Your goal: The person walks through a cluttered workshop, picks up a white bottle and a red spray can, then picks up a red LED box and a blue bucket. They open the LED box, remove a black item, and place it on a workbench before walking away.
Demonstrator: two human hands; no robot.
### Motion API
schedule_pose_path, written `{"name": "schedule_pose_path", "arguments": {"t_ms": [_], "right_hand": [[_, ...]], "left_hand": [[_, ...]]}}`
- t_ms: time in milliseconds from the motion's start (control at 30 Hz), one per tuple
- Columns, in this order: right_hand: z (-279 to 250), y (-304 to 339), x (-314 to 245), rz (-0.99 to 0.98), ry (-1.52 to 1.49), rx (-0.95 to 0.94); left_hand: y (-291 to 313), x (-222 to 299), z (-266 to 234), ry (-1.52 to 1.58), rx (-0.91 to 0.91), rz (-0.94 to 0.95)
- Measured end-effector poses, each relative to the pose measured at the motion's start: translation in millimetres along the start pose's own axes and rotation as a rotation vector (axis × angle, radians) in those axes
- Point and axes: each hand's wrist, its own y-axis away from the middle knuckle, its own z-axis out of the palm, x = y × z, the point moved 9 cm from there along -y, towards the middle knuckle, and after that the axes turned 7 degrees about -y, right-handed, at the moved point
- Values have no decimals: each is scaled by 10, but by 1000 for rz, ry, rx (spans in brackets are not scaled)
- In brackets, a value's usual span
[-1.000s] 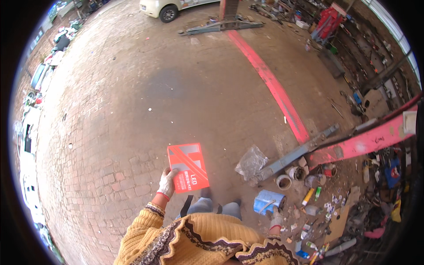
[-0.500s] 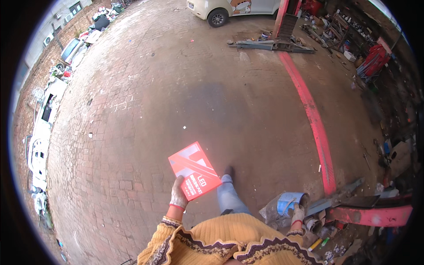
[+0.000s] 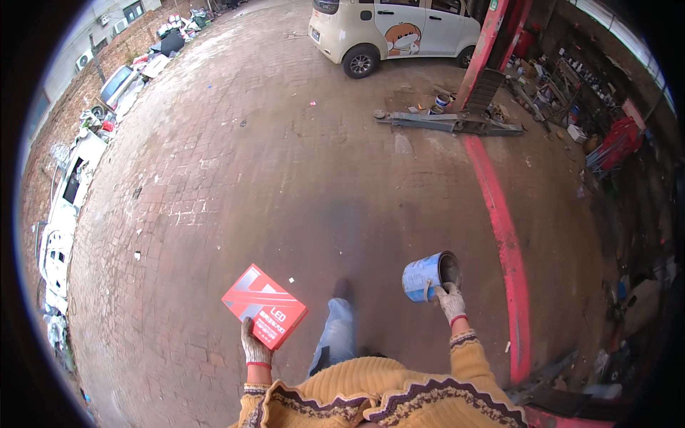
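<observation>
My left hand, in a pale work glove with a red cuff, grips the lower edge of a flat red and silver cardboard box. The box is held up off the ground, its printed face toward me. On the other side my right hand, gloved alike, is closed on the rim of a blue metal can. The can is tipped on its side in the air, its dark open mouth facing right. Its wire handle hangs by my fingers. What the can holds inside cannot be made out.
Brick paving spreads ahead. A red strip runs along the floor on the right to a lift post with grey arms. Beyond stands a cream car. Scrap parts line the left wall; clutter fills the right.
My right hand has swung forward and left with the blue can, away from the clutter at the lower right. The box has shifted left and lower. The car and lift post show lower in view.
</observation>
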Motion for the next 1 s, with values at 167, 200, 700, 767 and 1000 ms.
{"name": "schedule_pose_path", "arguments": {"t_ms": [167, 200, 700, 767, 1000], "right_hand": [[157, -1057, -881, 1, -22, -40], [146, -1239, -918, 28, 99, 52], [-1173, -3348, -367, 474, -33, 510], [-1253, -3922, -382, 488, -67, 476], [-1561, -6475, -1685, 327, -34, 358]], "left_hand": [[-1258, 27, 1100, 56, 48, -15], [-1466, 50, 1478, 17, -24, 32], [-4299, -1733, 6271, -262, -330, -303], [-4576, -2016, 6682, -283, -292, -333], [-5310, -2494, 8218, -329, -130, -223]]}}
